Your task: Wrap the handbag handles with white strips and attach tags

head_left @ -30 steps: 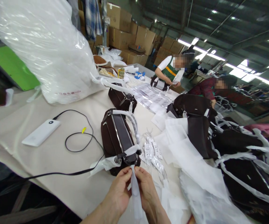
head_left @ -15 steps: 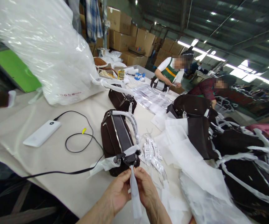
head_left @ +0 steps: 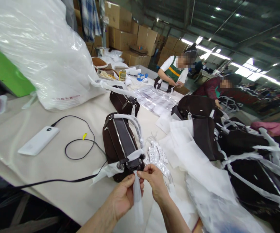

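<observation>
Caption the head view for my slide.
Two hands, left and right, pinch a white strip at the near end of a dark brown bag on a pale table.

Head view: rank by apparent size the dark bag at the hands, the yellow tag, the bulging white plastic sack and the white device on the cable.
1. White plastic sack
2. Dark bag
3. White device
4. Yellow tag
</observation>
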Motion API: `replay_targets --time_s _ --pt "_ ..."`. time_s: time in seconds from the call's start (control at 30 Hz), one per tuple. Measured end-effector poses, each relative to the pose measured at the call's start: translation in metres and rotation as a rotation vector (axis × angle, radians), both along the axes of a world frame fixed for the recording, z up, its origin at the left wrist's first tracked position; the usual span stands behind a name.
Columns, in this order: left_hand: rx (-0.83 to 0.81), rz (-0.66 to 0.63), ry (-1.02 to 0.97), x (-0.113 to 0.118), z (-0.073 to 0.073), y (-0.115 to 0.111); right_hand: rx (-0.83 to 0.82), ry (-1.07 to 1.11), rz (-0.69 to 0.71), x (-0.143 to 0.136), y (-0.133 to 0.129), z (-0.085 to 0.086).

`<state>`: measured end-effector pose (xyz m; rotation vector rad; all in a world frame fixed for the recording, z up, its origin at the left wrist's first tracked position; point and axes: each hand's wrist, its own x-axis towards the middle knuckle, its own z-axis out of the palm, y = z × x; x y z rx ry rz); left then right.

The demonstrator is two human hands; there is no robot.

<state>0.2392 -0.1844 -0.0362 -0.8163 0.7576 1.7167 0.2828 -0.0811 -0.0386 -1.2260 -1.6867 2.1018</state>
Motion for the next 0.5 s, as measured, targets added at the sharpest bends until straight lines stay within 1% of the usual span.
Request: replay_targets --time_s 0.17,0.27,0.33,0.4,0.5 --pt "-0.061 0.033 -0.009 -0.003 0.003 0.004 0.010 0.053 -0.015 0.003 -0.004 -0.002" --pt "-0.072 0.050 -0.014 -0.003 0.001 0.005 0.036 0.068 -0.033 0.019 -0.007 -0.004" --pt "-0.077 0.054 -0.015 -0.003 0.000 0.005 0.055 0.038 -0.062 0.038 -0.009 -0.007" --pt "-0.073 0.043 -0.014 -0.004 0.001 0.004 0.066 -0.010 -0.115 0.064 -0.010 -0.014" --pt "-0.069 -0.012 -0.038 -0.007 0.005 0.002 0.144 -0.089 -0.260 0.113 -0.008 -0.030"
